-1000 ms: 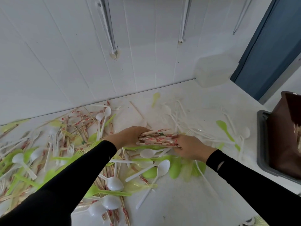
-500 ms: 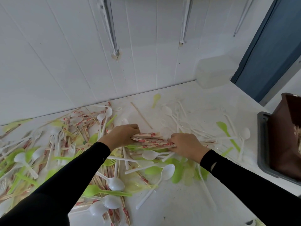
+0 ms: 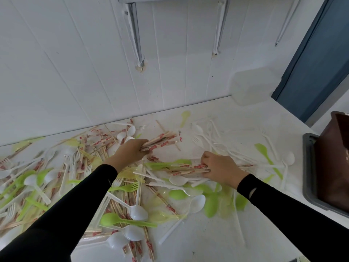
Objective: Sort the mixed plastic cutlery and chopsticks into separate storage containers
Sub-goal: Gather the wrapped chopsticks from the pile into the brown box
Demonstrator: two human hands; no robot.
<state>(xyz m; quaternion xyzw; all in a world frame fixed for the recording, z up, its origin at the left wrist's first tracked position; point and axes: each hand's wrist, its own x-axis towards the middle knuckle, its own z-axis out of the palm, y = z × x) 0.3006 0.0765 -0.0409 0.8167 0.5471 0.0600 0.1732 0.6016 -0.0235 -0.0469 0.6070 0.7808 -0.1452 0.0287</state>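
Note:
A heap of white and green plastic spoons, forks and paper-wrapped chopsticks [image 3: 98, 146] covers the white table [image 3: 204, 241]. My left hand [image 3: 130, 152] grips a bundle of wrapped chopsticks [image 3: 162, 139] that points up and to the right. My right hand [image 3: 221, 167] grips a second bundle of chopsticks [image 3: 188, 169] lying flat over green cutlery and a white spoon [image 3: 179, 180]. The two hands are apart, each with its own bundle.
A clear plastic container [image 3: 253, 87] stands at the back by the wall. A grey tray [image 3: 311, 167] holding a brown bag [image 3: 334, 161] sits at the right edge. Green spoons [image 3: 211, 205] and white spoons lie in front of my hands.
Both hands held one bundle together before. They have since split: my left hand moved up and left with part of the chopsticks, my right hand stayed lower right with the rest.

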